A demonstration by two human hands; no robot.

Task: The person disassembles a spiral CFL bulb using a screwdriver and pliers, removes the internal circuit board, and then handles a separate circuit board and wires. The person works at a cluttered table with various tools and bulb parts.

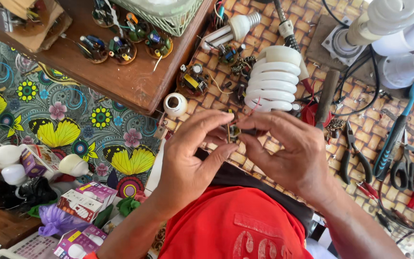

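Head view, left hand (188,160) and right hand (291,153) pinching small circuit board (234,130) between fingertips

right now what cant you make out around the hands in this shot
Head view only:
- Small part with thin wires pinched between left hand and right hand: fingers cover most of it, kind unclear.
- Spiral bulb: its base is hidden behind the hands.
- Pliers: jaws lost in clutter.
- Green basket: cut by top edge.

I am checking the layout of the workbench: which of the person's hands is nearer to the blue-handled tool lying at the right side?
The right hand. It lies just left of the blue-handled tool, a short gap apart. The left hand is farther left, beyond the right one.
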